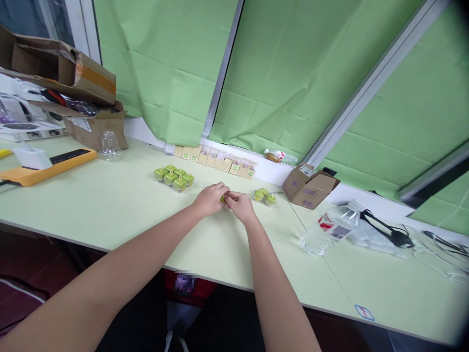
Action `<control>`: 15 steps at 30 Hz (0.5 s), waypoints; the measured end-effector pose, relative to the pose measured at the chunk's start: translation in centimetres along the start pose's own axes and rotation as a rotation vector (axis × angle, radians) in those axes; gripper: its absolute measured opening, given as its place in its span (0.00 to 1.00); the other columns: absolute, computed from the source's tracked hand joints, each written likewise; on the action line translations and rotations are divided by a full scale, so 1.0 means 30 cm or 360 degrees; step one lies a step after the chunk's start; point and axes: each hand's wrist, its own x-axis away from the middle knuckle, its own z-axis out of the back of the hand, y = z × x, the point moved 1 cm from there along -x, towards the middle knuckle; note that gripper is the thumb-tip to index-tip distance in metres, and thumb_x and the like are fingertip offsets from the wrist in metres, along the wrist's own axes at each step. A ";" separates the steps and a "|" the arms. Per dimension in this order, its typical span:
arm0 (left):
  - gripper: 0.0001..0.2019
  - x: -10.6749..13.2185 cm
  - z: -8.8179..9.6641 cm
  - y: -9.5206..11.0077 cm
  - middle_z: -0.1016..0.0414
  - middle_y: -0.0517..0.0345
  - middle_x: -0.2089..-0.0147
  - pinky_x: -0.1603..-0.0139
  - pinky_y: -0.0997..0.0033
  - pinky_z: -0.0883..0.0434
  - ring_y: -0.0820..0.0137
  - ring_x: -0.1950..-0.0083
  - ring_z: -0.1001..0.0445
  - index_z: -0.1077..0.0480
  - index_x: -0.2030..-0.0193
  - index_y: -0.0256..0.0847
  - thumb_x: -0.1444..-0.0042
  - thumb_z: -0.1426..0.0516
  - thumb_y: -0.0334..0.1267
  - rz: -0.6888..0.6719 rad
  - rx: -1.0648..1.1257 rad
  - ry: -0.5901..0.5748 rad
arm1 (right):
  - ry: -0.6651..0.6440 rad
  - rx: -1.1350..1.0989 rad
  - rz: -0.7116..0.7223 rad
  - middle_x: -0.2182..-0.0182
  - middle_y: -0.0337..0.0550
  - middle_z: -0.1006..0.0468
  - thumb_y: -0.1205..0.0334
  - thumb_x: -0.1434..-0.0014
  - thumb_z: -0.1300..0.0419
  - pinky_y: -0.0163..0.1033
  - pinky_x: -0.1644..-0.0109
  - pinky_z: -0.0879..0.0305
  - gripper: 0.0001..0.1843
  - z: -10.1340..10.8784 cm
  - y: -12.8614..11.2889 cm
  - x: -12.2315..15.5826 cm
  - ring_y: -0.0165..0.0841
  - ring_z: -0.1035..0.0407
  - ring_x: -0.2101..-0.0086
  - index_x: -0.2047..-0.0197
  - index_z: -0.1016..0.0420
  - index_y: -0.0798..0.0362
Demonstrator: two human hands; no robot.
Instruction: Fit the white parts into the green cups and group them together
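Note:
Over the middle of the pale table [220, 244], both hands meet around one small clear container with a green lid [222, 198]. My left hand [210, 199] wraps its far left side, and my right hand [240, 205] pinches at its top right with thumb and fingers. Most of the container is hidden by the fingers. A cluster of similar green-lidded containers [174, 177] stands to the left, in rows. To the right of my hands sits a smaller group of green-lidded containers [264, 195].
A row of small tan cartons [216, 160] lines the back. An open cardboard box [309, 188] and a large plastic bottle [331, 227] lie right, near black cables [395, 234]. At left are an orange power strip [73, 159], a clear plastic cup [110, 146] and stacked cartons [93, 127].

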 end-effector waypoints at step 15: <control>0.14 0.003 0.010 -0.010 0.29 0.54 0.55 0.55 0.66 0.29 0.64 0.55 0.26 0.28 0.54 0.42 0.48 0.43 0.29 -0.0026 0.0133 0.0018 | -0.0033 -0.0154 0.0022 0.76 0.36 0.26 0.55 0.48 0.41 0.35 0.69 0.35 0.11 -0.006 0.006 -0.008 0.28 0.35 0.78 0.68 0.22 0.52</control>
